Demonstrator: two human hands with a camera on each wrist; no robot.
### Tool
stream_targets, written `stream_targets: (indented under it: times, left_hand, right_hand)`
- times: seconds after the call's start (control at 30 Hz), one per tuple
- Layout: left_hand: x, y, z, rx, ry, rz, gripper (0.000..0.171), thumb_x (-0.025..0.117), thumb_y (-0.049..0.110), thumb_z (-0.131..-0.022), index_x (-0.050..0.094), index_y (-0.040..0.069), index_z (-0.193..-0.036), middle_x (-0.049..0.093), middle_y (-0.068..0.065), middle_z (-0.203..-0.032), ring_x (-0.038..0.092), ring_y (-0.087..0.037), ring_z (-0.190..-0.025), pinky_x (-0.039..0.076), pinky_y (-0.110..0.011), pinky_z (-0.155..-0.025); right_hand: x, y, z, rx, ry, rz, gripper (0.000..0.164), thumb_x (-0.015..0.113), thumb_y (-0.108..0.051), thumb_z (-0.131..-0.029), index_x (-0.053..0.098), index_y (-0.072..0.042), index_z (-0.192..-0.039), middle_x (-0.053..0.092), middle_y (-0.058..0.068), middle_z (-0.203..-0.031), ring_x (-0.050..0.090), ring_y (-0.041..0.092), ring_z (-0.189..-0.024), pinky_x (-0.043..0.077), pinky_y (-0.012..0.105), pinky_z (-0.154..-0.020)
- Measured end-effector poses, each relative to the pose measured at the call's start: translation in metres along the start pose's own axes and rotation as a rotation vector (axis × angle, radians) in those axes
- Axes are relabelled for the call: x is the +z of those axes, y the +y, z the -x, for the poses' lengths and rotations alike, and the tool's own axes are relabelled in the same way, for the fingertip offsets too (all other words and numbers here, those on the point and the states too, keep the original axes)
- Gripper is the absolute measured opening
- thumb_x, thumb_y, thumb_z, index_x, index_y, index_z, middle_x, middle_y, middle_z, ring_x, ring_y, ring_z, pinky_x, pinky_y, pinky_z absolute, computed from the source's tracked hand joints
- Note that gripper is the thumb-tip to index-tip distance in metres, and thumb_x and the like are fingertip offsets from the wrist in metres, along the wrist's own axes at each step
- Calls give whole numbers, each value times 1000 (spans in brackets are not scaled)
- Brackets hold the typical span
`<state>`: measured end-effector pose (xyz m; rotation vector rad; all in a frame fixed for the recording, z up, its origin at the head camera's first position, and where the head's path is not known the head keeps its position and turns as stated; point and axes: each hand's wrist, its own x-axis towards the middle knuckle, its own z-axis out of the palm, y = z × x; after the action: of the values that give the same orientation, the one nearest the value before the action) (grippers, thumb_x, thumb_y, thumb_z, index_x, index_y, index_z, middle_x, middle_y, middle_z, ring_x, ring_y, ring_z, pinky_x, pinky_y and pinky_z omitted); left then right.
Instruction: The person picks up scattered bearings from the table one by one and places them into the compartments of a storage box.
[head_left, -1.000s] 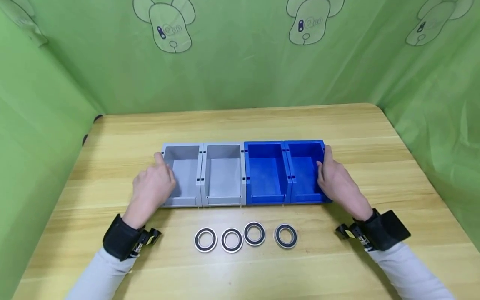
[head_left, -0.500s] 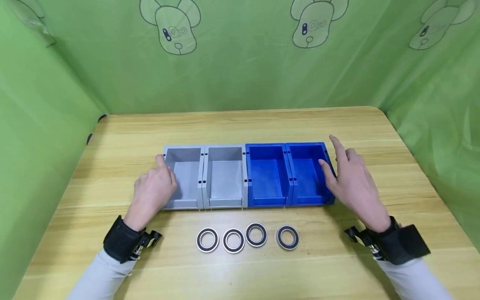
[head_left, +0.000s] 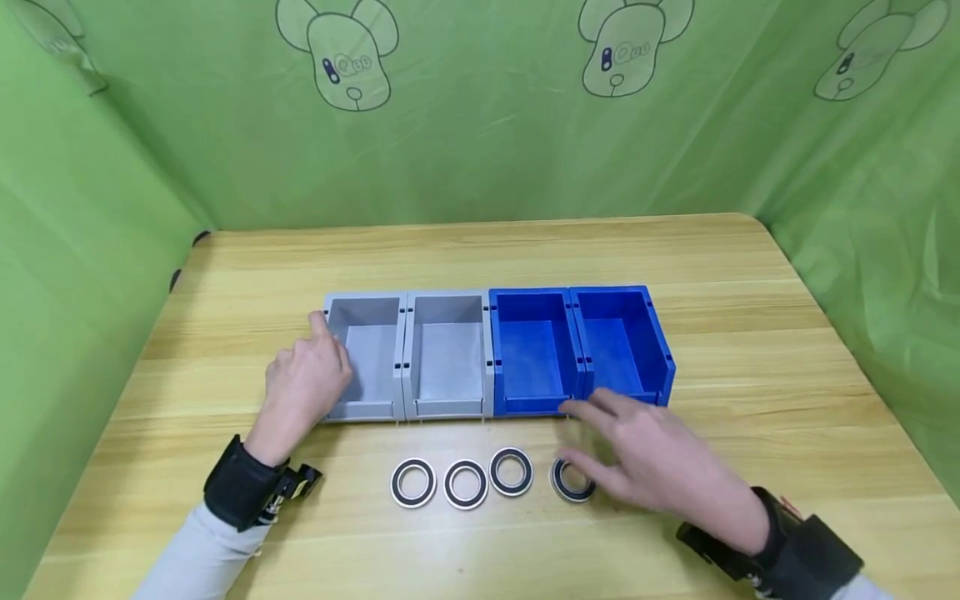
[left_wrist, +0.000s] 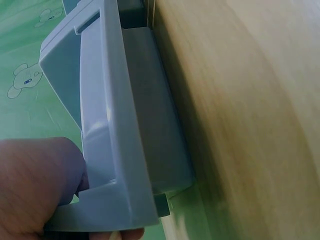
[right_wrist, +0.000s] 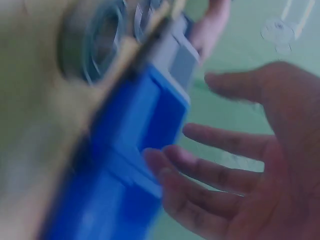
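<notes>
My left hand grips the left side wall of the outer grey bin; the left wrist view shows thumb and fingers on either side of that wall. With fingers spread, my right hand hovers over the rightmost ball bearing and partly covers it; nothing is in its grasp. More bearings lie to its left: one near the middle, another beside it, and the leftmost. In the right wrist view the right hand is blurred, its fingers apart.
Next to the outer grey bin stand a second grey bin, a blue bin and another blue bin, all joined in one row. They sit on a wooden table. A green curtain hangs behind and at both sides.
My right hand has let go of the right blue bin's side wall, lifted off, and moved left and nearer to the rightmost bearing. The left hand has kept its hold.
</notes>
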<state>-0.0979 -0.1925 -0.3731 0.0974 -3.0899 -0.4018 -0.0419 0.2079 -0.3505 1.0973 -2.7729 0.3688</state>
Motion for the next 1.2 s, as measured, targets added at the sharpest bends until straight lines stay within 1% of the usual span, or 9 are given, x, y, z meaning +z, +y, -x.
stream_targets:
  times: [0.1,0.17,0.23,0.37,0.5,0.67,0.87,1.03,1.2]
  left_hand:
    - [0,1,0,1,11,-3,38,34,20,-105,38,-12,-124,51,-17,-57,52,-33,-46,41,-39,-37]
    - [1,0,0,1,14,-5,37,34,20,-104,39,-12,-123,51,-17,-57,52,-33,-46,40,-39,-37]
    - [1,0,0,2,16,-5,36,34,20,-104,39,-11,-122,51,-17,-57,52,-33,-46,40,-38,-36]
    - [1,0,0,6,26,-9,36,35,20,-104,39,-11,-121,51,-17,-56,52,-33,-45,40,-38,-36]
    - [1,-1,0,5,29,-16,36,35,20,-104,40,-12,-122,51,-17,-56,52,-33,-45,40,-38,-36]
    - [1,-1,0,-3,17,-15,37,34,21,-104,39,-11,-122,51,-16,-57,52,-32,-45,39,-37,-36]
    - [1,0,0,-7,9,-16,37,33,21,-104,39,-11,-124,51,-16,-57,52,-32,-46,39,-37,-36]
    - [1,0,0,-10,17,-14,37,35,21,-105,39,-10,-124,51,-16,-57,52,-32,-46,38,-36,-36]
    - [1,0,0,-16,7,-12,37,34,21,-105,38,-10,-124,52,-15,-58,52,-32,-47,39,-36,-37]
  right_hand:
    - [11,-7,5,23,-155,-25,59,70,-60,-89,67,-18,-131,64,-3,-97,47,2,-64,38,15,-52]
    - [17,-10,8,27,-216,-37,63,71,-63,-87,65,-20,-133,62,-3,-100,45,1,-64,37,16,-53]
    - [22,-12,11,11,-247,-45,63,72,-63,-86,65,-21,-132,61,-3,-102,45,1,-65,38,17,-54]
    - [28,-12,13,-17,-273,-58,54,77,-52,-86,66,-17,-125,57,-3,-101,50,3,-70,42,19,-55]
    - [31,-11,15,-27,-275,-68,45,78,-42,-86,68,-13,-119,57,-3,-102,53,3,-73,47,21,-57]
    - [34,-10,16,-31,-266,-83,42,77,-41,-88,67,-12,-117,57,-2,-101,50,3,-72,46,21,-57]
    - [34,-10,18,-26,-264,-88,41,76,-39,-89,68,-12,-118,58,-1,-103,52,4,-75,48,22,-59]
    - [30,-9,19,-10,-250,-107,39,77,-37,-89,68,-14,-118,58,-4,-103,52,3,-78,49,20,-62]
    - [20,-7,19,-7,-226,-68,41,78,-37,-88,68,-14,-121,60,-2,-107,56,6,-83,55,25,-67]
